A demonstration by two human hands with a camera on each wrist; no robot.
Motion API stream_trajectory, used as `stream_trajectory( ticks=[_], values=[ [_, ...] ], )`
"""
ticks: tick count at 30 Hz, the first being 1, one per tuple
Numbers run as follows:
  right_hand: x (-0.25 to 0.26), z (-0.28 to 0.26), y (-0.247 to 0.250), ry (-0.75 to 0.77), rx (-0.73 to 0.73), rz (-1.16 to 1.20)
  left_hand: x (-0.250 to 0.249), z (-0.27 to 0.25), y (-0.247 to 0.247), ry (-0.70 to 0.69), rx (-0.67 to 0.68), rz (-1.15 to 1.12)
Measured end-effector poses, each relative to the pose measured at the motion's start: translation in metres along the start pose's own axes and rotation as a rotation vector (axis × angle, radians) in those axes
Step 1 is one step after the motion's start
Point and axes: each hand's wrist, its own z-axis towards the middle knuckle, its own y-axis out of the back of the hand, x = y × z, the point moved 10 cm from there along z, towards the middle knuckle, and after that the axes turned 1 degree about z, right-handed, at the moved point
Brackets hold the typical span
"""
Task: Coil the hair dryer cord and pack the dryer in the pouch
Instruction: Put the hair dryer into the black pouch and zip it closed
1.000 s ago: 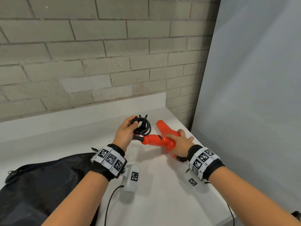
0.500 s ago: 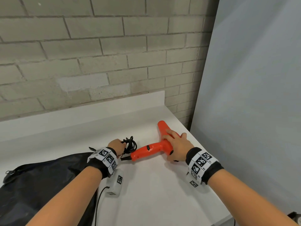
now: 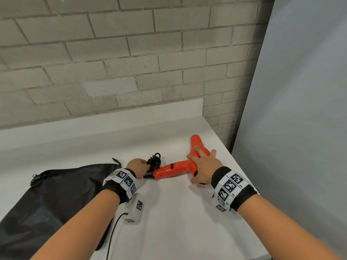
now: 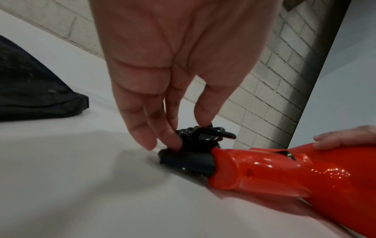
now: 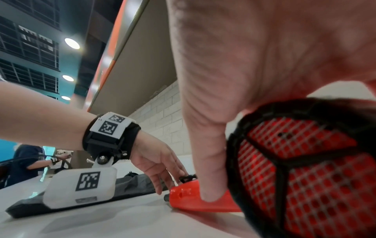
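Note:
An orange hair dryer [image 3: 172, 168] lies on the white table [image 3: 169, 222], handle toward the left and barrel toward the wall. My right hand [image 3: 197, 158] grips it where barrel meets handle, fingers over the barrel. In the right wrist view its black rear grille [image 5: 301, 161] fills the right side, with my thumb on the handle [image 5: 189, 199]. The black cord sits in a small coil [image 3: 155, 162] at the handle's end. My left hand [image 4: 183, 132] pinches that coil [image 4: 199, 136] between thumb and fingers, just above the black strain relief [image 4: 187, 161]. The black pouch [image 3: 47, 194] lies flat at the left.
A brick wall [image 3: 131, 62] runs behind the table and a grey panel [image 3: 300, 109] stands at the right. The table's right edge [image 3: 244, 177] is close to my right wrist. A white tagged box with a black cable [image 3: 134, 211] hangs under my left wrist.
Both hands have come down from mid-air. The dryer now lies on the table with its handle toward the left, and the coiled cord rests beside the handle's end.

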Motion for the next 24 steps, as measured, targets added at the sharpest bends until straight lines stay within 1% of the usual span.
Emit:
stream_trajectory(
  ticks=[3,6,8,10,11,13,15,17,19,22,24],
  values=[
    [0.0,0.001,-0.001,-0.004,0.028,-0.013,0.003,-0.006,0.0,0.005,0.01,-0.035],
    [0.006,0.001,-0.003,-0.045,0.074,-0.036,0.011,-0.016,0.002,0.015,0.075,-0.056],
    [0.017,0.003,0.002,-0.059,0.082,-0.072,0.02,-0.025,0.013,0.002,0.068,-0.03],
    [0.037,0.007,0.011,-0.039,0.054,-0.08,0.033,-0.031,0.029,-0.011,0.039,-0.015],
    [0.051,0.009,0.016,-0.005,0.028,-0.064,0.041,-0.032,0.038,-0.02,0.023,0.007],
    [0.087,0.017,0.019,0.09,0.001,0.027,0.061,-0.029,0.058,-0.036,-0.013,0.14],
    [0.125,0.026,0.014,0.179,0.025,0.142,0.086,-0.021,0.082,-0.027,-0.06,0.253],
    [0.161,0.036,0.004,0.255,0.093,0.2,0.109,-0.008,0.099,-0.017,-0.073,0.293],
    [0.195,0.044,-0.008,0.309,0.161,0.219,0.13,0.006,0.109,-0.027,-0.048,0.346],
    [0.233,0.056,-0.023,0.351,0.218,0.238,0.153,0.024,0.113,-0.025,0.004,0.426],
    [0.254,0.063,-0.03,0.366,0.244,0.258,0.159,0.029,0.115,-0.04,0.013,0.517]
  ],
)
